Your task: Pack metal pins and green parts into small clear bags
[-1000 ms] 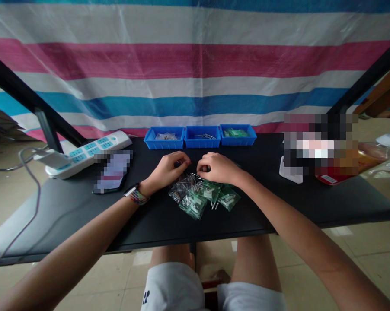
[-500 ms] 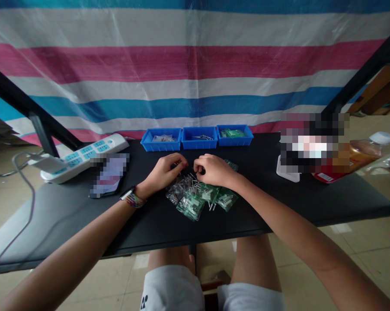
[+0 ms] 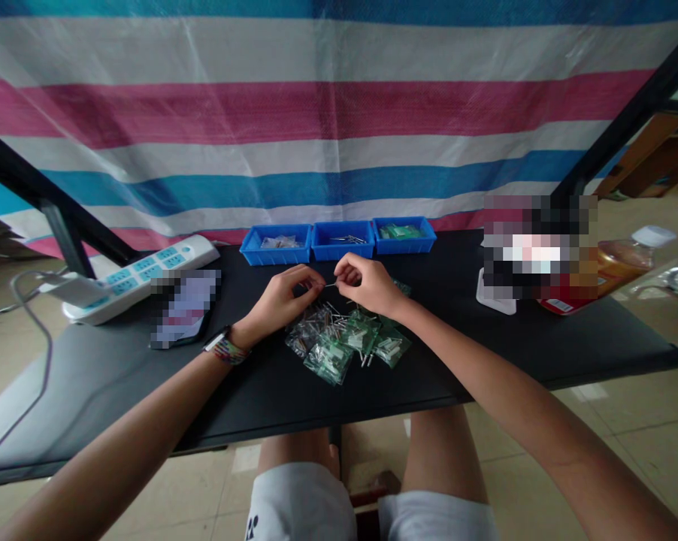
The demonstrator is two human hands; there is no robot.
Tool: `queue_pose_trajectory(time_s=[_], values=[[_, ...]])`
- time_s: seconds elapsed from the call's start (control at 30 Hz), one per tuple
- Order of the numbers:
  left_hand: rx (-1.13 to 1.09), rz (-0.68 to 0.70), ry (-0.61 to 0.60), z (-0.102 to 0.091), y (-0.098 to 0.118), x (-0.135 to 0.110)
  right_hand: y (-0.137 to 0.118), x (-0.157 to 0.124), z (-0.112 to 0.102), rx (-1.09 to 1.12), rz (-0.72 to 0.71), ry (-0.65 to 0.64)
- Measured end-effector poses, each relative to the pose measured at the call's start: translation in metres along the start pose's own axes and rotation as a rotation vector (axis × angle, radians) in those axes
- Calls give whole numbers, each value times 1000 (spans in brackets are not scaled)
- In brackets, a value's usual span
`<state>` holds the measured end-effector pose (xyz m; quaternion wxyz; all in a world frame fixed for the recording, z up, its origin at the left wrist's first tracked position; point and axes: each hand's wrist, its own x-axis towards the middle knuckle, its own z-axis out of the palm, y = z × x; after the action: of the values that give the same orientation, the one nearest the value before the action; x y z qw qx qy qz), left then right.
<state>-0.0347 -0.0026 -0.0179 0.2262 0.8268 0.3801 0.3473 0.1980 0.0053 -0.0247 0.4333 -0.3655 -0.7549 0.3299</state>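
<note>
A thin metal pin [image 3: 330, 285] spans the small gap between my hands, above the table. My left hand [image 3: 286, 299] pinches one end between thumb and fingertips. At the other end, my right hand [image 3: 367, 284] has its fingers curled closed on it. Just below the hands lies a heap of loose metal pins [image 3: 334, 324], too small to make out in detail. Green-tinted bags [image 3: 331, 359] with whitish pieces and clear bags [image 3: 301, 334] with small dark or brownish pieces lie mixed with them.
Behind the hands stand a blue bin of clear bags [image 3: 276, 256], one of metal pins [image 3: 343, 252] and one of green bags [image 3: 404, 242]. A power strip [image 3: 147, 274] and phone [image 3: 186, 312] are left, a drink bottle [image 3: 626, 267] right. Striped sheeting [image 3: 339, 113] hangs behind.
Both hands have risen slightly off the heap, away from me. The pin now shows between their fingertips. My right hand has turned a little upward.
</note>
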Motion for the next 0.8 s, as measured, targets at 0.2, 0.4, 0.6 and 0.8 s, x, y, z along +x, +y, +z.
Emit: queue_pose_trajectory(time_s=[0.2,0.4,0.6,0.8], values=[[-30,1,7,1,2,-1,5,1,3,264,82,53],[-47,-21,59,-4,7,-1,2,1,3,409,155,23],[-73,-49,66,-2,2,-1,3,2,2,394,134,46],[-125,-52,36,-3,1,-2,9,3,4,369,130,44]])
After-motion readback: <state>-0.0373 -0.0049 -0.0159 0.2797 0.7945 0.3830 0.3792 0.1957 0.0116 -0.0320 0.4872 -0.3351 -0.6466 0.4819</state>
